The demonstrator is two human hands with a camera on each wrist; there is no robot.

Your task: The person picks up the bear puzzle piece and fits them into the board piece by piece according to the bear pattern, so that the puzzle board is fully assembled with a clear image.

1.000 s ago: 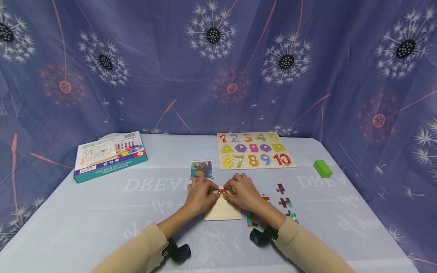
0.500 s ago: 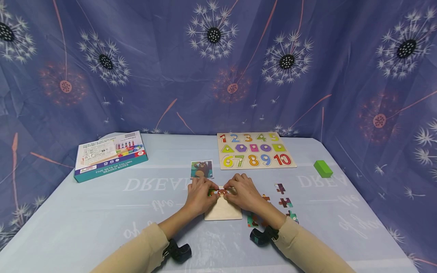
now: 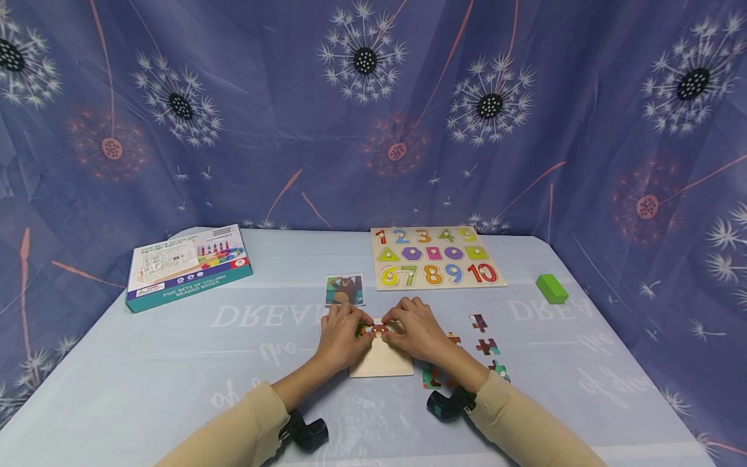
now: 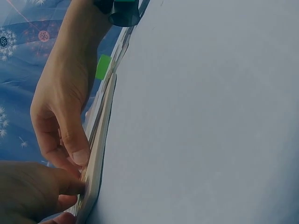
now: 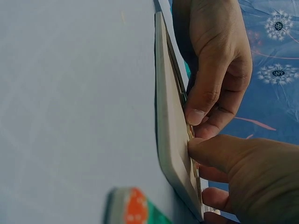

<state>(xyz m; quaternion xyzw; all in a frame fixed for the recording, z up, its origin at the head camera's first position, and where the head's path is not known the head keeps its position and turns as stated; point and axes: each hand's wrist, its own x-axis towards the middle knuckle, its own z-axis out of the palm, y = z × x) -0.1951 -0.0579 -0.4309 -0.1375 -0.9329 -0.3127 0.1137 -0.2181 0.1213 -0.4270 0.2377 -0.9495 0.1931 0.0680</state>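
Note:
A brown bear-face jigsaw piece lies at the far side of a pale wooden puzzle tray. My left hand pinches it from the left with thumb and index finger, while my right hand does likewise from the right. Green parts of the picture show beside the left fingers; the hands hide most of the tray's far row. In the left wrist view, both thumbs meet low over the tray's edge. The right wrist view shows the right thumb close to the left fingertips, above the tray.
Several loose jigsaw pieces lie right of the tray, partly under the right forearm. Behind the tray is a bear picture card. Farther back are a number-and-shape board, a green block and a teal-sided box.

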